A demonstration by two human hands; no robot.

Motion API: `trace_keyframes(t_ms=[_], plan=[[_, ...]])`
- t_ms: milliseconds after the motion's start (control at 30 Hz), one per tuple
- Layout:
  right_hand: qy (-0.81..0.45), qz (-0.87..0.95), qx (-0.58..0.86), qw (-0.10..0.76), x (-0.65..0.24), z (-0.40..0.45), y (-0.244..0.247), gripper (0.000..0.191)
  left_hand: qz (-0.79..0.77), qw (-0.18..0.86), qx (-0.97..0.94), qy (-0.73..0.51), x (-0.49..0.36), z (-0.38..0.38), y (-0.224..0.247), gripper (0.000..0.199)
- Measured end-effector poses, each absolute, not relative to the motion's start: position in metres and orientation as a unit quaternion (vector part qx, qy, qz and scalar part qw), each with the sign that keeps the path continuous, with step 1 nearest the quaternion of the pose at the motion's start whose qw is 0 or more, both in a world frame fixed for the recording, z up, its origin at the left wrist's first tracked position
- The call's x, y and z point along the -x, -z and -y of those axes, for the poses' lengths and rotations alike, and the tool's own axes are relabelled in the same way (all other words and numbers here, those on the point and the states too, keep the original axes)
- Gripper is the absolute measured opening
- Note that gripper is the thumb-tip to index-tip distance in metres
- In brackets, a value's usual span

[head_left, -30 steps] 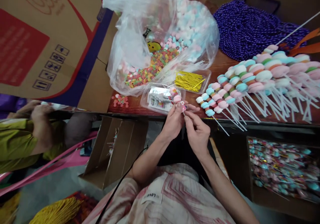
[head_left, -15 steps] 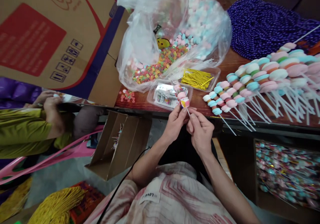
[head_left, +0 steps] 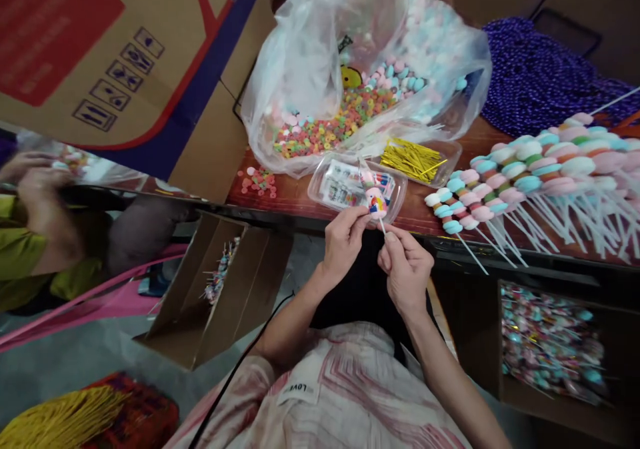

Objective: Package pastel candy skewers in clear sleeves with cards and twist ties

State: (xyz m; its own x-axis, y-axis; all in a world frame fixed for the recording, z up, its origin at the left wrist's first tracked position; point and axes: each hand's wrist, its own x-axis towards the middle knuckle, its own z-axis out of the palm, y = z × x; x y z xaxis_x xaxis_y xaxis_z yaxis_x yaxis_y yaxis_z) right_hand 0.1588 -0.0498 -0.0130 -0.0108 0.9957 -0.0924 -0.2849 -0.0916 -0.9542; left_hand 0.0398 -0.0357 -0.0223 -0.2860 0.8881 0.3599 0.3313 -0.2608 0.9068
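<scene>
My right hand (head_left: 407, 265) pinches the white stick of a marshmallow skewer (head_left: 376, 203), whose top sits inside a clear printed wrapper. At the wrapper's lower left edge, the closed fingertips of my left hand (head_left: 344, 242) hold on near the base. The skewer stands tilted over a clear tray (head_left: 313, 192) of printed wrappers (head_left: 336, 183). Beside that tray, gold twist ties (head_left: 413, 160) lie in a second one. Rows of unwrapped marshmallow skewers (head_left: 530, 162) are stacked on the table to the right, sticks toward me.
A plastic bag (head_left: 295, 55) holds marshmallows and gummy rings (head_left: 325, 132); loose gummy rings (head_left: 257, 181) lie nearby. Below stand cardboard boxes of wrapped candy, one left (head_left: 260, 295), one right (head_left: 555, 395). A large carton (head_left: 165, 69) rises left. A co-worker's hands (head_left: 43, 182) show beyond it.
The view has shifted, so the table appears farther right. The skewer has turned to show another side of the wrapper. My left fingers are farther from my right hand.
</scene>
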Motion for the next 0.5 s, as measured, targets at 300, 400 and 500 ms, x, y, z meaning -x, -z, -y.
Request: trace_keyframes(t_ms=[300, 400, 500], plan=[[-0.694, 0.308, 0.413, 0.503, -0.146, 0.048, -0.010, 0.025, -0.539, 0.146, -0.608, -0.564, -0.016, 0.037, 0.026, 0.018], [-0.694, 0.309, 0.415, 0.500, -0.145, 0.050, -0.009, 0.026, -0.542, 0.141, -0.606, -0.565, -0.016, 0.037, 0.028, 0.017], [-0.694, 0.313, 0.417, 0.497, -0.144, 0.052, -0.008, 0.027, -0.539, 0.139, -0.609, -0.564, -0.014, 0.037, 0.029, 0.018]])
